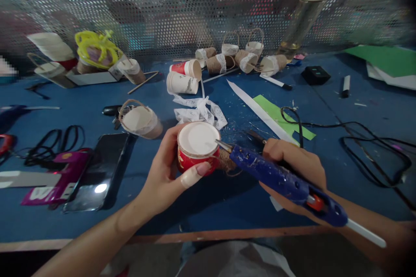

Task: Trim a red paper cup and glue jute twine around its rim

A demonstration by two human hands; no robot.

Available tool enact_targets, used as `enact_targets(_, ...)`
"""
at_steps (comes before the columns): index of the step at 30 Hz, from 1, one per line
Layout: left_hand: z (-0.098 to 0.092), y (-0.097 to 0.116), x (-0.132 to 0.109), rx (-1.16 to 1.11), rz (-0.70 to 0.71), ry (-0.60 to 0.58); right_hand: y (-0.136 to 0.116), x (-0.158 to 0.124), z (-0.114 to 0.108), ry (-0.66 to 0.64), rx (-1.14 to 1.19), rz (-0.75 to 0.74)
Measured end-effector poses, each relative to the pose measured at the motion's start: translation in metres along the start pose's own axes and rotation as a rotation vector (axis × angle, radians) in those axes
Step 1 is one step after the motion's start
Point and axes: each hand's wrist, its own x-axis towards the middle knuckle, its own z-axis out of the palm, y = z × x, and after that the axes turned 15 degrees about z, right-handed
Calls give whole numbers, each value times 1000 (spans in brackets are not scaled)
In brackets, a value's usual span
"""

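Note:
My left hand [172,169] is wrapped around a red paper cup [199,145], its white base turned up and a strand of twine along the rim. A bandage covers the thumb. In my right hand [294,164] is a blue hot glue gun [269,173] with a white glue stick out of its back end. The nozzle tip is at the right edge of the cup's base; whether it touches I cannot tell. Behind the cup lies a bunch of white lace ribbon [203,110]. A ball of twine [227,162] shows partly beside the cup.
Several twine-wrapped cups [245,60] stand or lie along the mesh panel [156,13]. A phone [100,169] and a purple packet [61,177] lie at left, near another handled cup [141,121]. Green paper [276,114], a black cable [367,130] and a bottle [300,19] are at right.

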Motion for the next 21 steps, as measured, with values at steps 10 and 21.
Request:
enact_targets(10,2,1,-1,-67,-63,46,6,-1,-3,1,-71,48)
enact_targets(21,1,-3,-6,-114,-68,27,11,2,1,53,-117,-94)
